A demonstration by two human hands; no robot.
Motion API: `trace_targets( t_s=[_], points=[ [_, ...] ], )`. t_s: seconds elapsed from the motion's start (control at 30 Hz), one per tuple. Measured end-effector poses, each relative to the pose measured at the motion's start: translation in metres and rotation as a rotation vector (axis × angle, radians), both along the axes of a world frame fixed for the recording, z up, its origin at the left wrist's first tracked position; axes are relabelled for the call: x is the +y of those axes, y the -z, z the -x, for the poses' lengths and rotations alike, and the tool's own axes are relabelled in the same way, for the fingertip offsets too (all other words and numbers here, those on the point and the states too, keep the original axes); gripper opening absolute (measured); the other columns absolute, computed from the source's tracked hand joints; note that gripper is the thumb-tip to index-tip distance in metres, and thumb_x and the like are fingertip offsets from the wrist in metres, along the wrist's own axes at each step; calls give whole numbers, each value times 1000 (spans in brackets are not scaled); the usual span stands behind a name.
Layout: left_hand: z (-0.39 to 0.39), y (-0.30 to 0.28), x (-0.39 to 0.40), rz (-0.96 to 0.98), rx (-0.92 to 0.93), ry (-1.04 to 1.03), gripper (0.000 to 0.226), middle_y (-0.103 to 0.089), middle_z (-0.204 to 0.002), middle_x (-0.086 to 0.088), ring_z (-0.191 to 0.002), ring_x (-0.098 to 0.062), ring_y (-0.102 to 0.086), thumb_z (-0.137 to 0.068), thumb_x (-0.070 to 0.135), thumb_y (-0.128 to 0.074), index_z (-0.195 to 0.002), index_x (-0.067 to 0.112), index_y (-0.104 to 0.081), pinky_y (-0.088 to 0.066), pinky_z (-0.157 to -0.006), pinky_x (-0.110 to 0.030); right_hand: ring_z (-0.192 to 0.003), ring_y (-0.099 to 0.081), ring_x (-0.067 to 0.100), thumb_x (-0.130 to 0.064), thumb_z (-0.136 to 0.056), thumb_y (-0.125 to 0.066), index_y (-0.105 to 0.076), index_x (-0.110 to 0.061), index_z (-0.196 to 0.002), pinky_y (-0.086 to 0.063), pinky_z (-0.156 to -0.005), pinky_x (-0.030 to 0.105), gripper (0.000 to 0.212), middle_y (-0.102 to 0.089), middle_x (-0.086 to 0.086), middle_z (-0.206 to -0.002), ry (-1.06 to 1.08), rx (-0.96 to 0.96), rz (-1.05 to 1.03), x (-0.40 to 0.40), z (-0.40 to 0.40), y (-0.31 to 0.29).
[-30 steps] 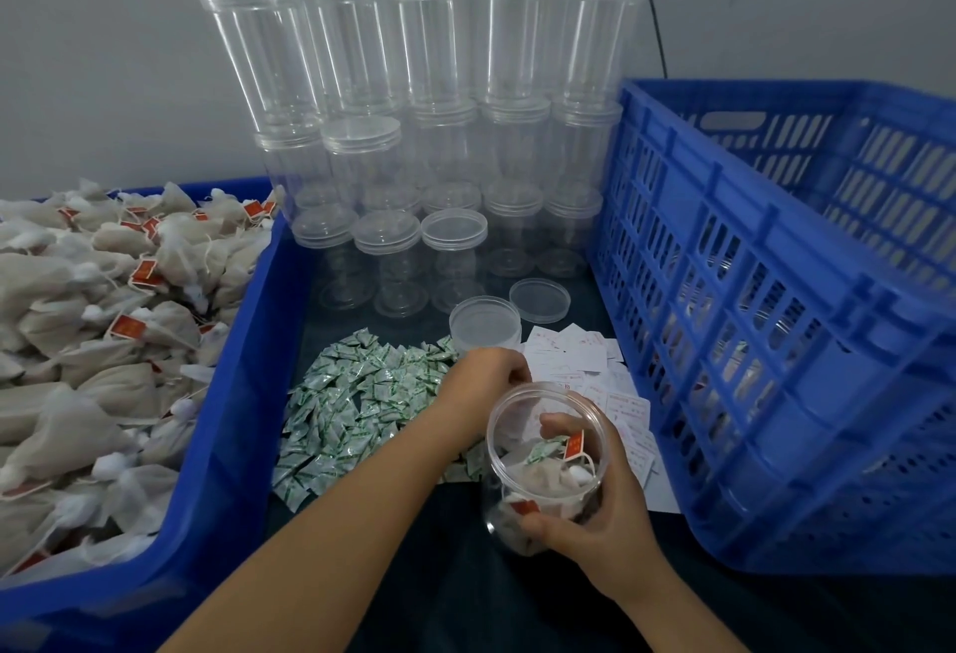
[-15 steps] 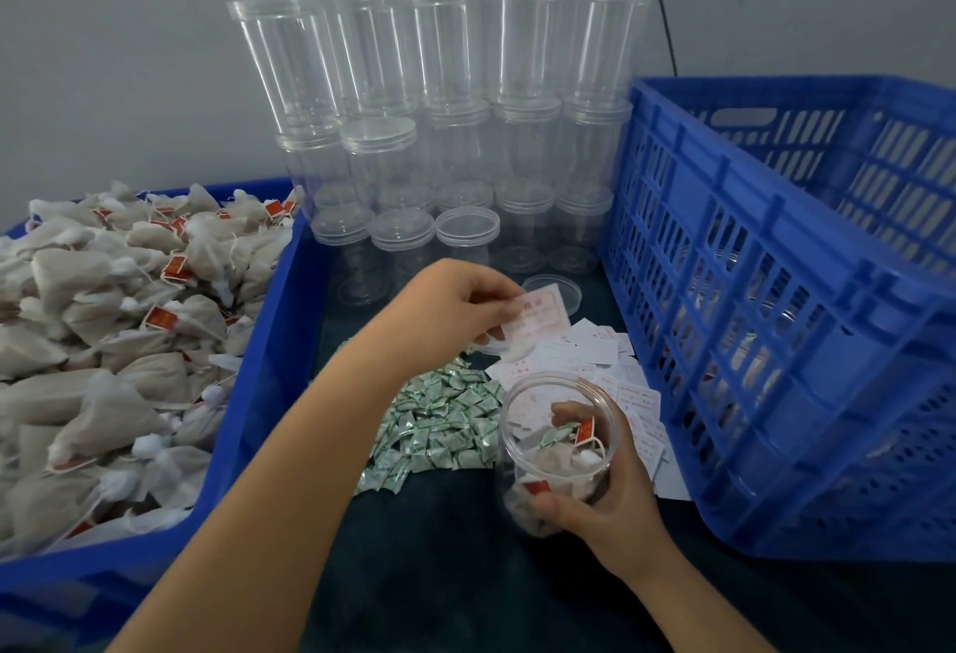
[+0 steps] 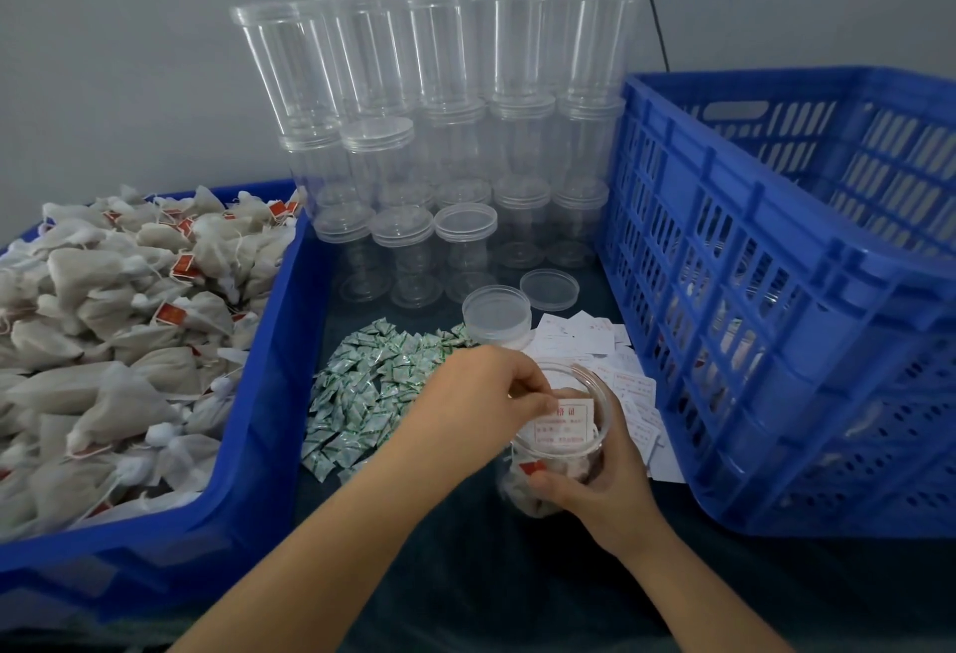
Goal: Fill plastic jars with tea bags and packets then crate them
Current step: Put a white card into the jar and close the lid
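your right hand (image 3: 595,487) wraps the open jar (image 3: 561,438) of tea bags on the surface; your left hand (image 3: 486,394) pinches a paper slip (image 3: 566,425) at its mouth. the slip could catch the rim and fold. the crate (image 3: 776,301) wall crowds your right; the packet pile (image 3: 372,388) lies left.

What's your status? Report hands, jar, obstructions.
Left hand pinches paper slip at jar mouth. Right hand grips jar, tea bags inside. Nothing obstructing.
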State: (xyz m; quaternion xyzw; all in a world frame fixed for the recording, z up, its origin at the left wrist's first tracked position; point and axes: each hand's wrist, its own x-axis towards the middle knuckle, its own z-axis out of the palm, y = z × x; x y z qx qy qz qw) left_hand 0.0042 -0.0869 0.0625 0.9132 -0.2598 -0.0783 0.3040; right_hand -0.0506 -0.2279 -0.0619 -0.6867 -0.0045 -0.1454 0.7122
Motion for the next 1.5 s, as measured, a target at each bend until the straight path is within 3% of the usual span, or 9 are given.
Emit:
trace_targets(
  t_s=[0.3, 0.7, 0.97, 1.1, 1.23, 1.3, 1.37, 1.43, 1.5],
  points=[
    [3, 7, 0, -92, -153, 10, 17, -70, -94, 10, -91, -10, -60, -87, 39, -63, -97, 31, -73, -50, -81, -33, -107, -68, 20, -21, -57, -88, -44, -4, -130, -56, -83, 25, 86, -67, 2, -113, 0, 19, 7, -2, -1, 4],
    [2, 5, 2, -153, -250, 83, 28, -53, -99, 10, -91, -10, -54, -89, 49, -55, -103, 32, -72, -46, -75, -29, -113, -63, 15, -24, -55, -89, -43, -10, -135, -53, -88, 21, 93, -58, 11, -124, 9, -5, 68, -3, -1, 5],
    [-9, 8, 5, 68, -194, 48, 22, -57, -93, 10, -83, -6, -53, -87, 45, -60, -95, 27, -71, -49, -79, -35, -114, -63, 14, -28, -55, -89, -43, -11, -134, -53, -87, 20, 93, -64, -13, -116, -5, 5, 130, -3, 1, 5],
    [-12, 12, 5, 119, -215, 52, 21, -57, -88, 12, -73, -1, -49, -87, 44, -59, -95, 28, -70, -45, -70, -26, -117, -60, 10, -30, -55, -88, -40, -3, -138, -52, -89, 19, 99, -60, -18, -117, -26, 0, 145, -4, 2, 2],
    [-15, 21, 11, 311, -199, -58, 17, -58, -86, 15, -71, 0, -52, -91, 36, -56, -105, 30, -63, -41, -64, -14, -131, -47, -1, -39, -52, -90, -30, -34, -148, -46, -102, 21, 113, -49, -26, -132, -119, 107, 192, -10, 7, -15],
    [-19, 27, 15, 381, -135, -113, 19, -57, -90, 16, -76, 4, -52, -94, 30, -54, -112, 31, -58, -42, -65, -12, -137, -33, -13, -53, -48, -91, -8, -63, -143, -35, -110, 19, 127, -32, -39, -143, -147, 182, 309, -20, 11, -35],
    [-22, 37, 19, 405, -39, -123, 20, -57, -98, 20, -86, 10, -54, -97, 26, -50, -114, 35, -54, -45, -70, -11, -131, -20, -29, -68, -47, -86, 7, -79, -129, -29, -103, 4, 124, -15, -58, -135, -191, 219, 534, -29, 13, -65],
    [-21, 48, 20, 465, 98, -92, 20, -61, -104, 20, -95, 10, -56, -98, 22, -48, -112, 34, -55, -47, -80, -12, -124, -16, -34, -74, -55, -80, 12, -79, -128, -27, -97, 2, 117, -10, -61, -131, -272, 248, 827, -31, 11, -98],
    [-20, 59, 19, 520, 210, -47, 20, -67, -100, 14, -97, 0, -61, -99, 16, -47, -106, 27, -62, -50, -84, -20, -127, -21, -22, -70, -68, -74, 8, -64, -146, -28, -101, 12, 114, -15, -43, -146, -336, 246, 1148, -27, 4, -123]
  ],
)
